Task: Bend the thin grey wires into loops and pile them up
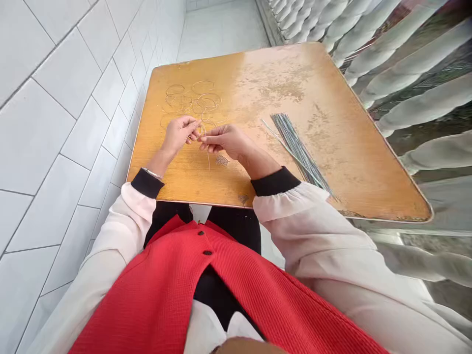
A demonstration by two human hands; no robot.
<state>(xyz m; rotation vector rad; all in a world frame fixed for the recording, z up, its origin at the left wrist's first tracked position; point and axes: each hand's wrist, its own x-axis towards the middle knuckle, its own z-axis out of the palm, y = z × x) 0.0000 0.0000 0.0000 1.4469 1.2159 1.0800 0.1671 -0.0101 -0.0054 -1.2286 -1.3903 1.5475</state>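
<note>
My left hand point(179, 133) and my right hand point(225, 140) meet over the near left part of a worn wooden table point(332, 147). Both pinch a thin pale strand point(203, 136) between their fingertips; one loose end hangs down toward the tabletop. Just beyond my hands lie several thin rings point(195, 98) made of the same kind of strand, spread flat on the wood. A bundle of long thin greenish sticks point(297, 147) lies to the right of my right hand, running diagonally toward the table's near edge.
A white tiled wall point(55, 123) runs along the left, close to the table's left edge. A railing of pale twisted balusters point(387, 59) stands to the right. My lap in red and white clothing fills the foreground.
</note>
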